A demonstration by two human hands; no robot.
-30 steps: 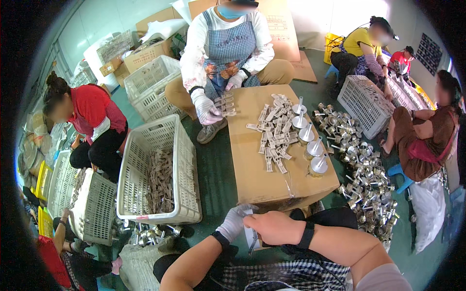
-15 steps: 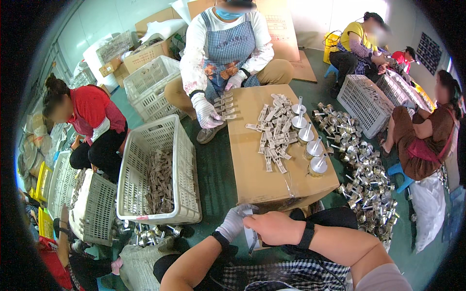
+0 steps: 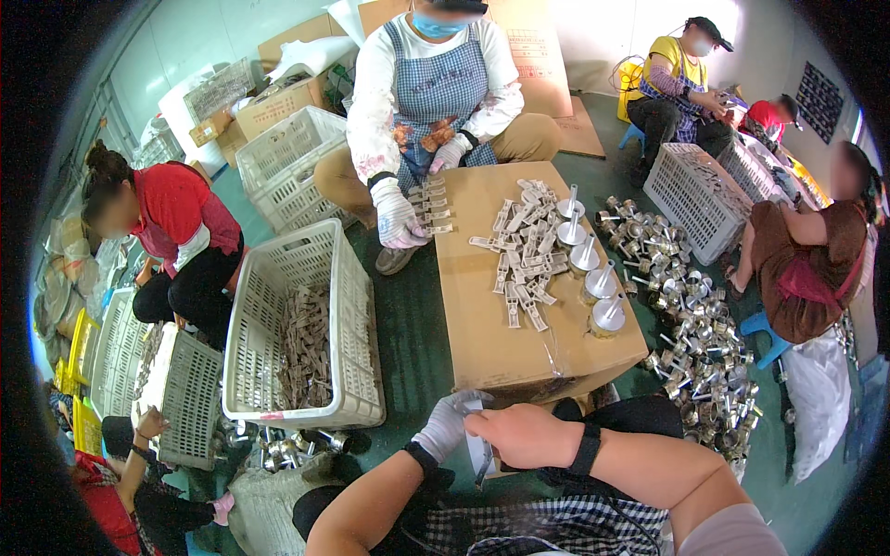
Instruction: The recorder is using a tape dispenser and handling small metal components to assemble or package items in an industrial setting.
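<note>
My left hand, in a light grey glove, closes on the top of a flat pale strip with a dark edge. My bare right hand, a black band at its wrist, is closed against the same strip from the right; the exact kind of the piece cannot be made out. Both hands are just in front of the near edge of a cardboard box. On the box lies a heap of beige clip-like pieces, beside a row of round silver discs with upright stems.
Left of the box stands a white plastic crate of similar brown pieces. Many silver metal parts cover the floor on the right. A person in a checked apron sits across, gloved fingers near pieces lined along the box's left edge. Other people work around.
My own hands and the strip stay put. Across the box, the person's gloved hand has shifted slightly. At the far right, people have changed posture, and a hand at lower left has risen.
</note>
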